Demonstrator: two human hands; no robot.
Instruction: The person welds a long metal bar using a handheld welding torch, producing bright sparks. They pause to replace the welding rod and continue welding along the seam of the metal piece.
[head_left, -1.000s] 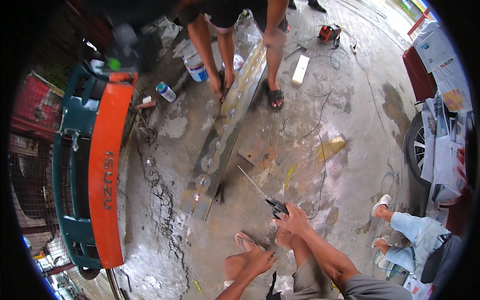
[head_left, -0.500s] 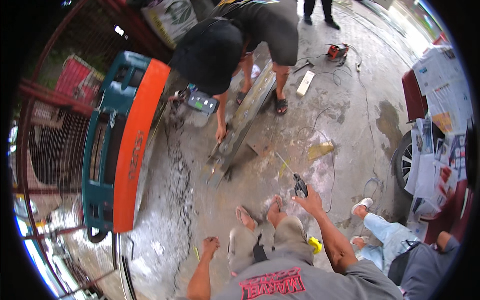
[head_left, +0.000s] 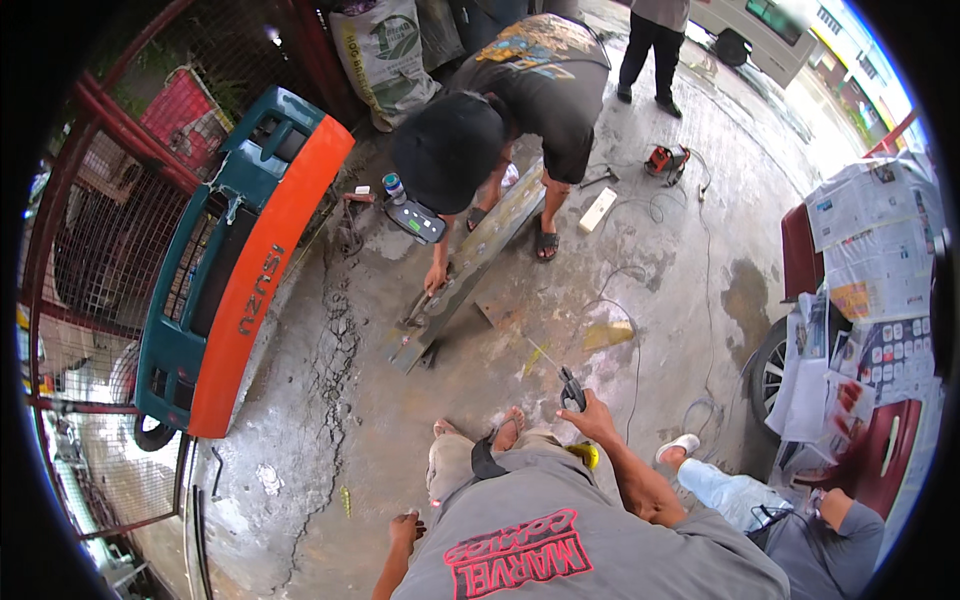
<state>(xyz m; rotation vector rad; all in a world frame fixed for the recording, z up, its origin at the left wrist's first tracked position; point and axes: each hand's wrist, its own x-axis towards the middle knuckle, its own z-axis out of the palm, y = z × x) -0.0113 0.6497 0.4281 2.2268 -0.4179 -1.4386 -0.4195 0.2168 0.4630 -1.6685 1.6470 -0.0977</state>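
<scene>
My right hand [head_left: 596, 416] is wrapped round a black welding electrode holder [head_left: 572, 388]. A thin rod [head_left: 545, 354] sticks out of the holder, up and to the left, toward a long metal beam [head_left: 480, 268] on the ground. My left hand [head_left: 405, 528] hangs low beside my body with its fingers curled; what it holds, if anything, is too small to make out. Across from me a bent-over person in a black cap [head_left: 448, 140] reaches down, and that person's hand [head_left: 436, 278] is on a flat piece at the beam's near end.
An orange and green vehicle panel [head_left: 262, 275] stands at the left by a mesh fence. An orange and black machine [head_left: 667, 160] with cables sits at the far right. Newspaper covers part of a red vehicle [head_left: 880, 445]. Another person [head_left: 815, 535] is at my lower right.
The view has shifted, showing more of the far background. My right hand still grips the electrode holder, my left hand stays low, and the other person's hand remains at the beam's end.
</scene>
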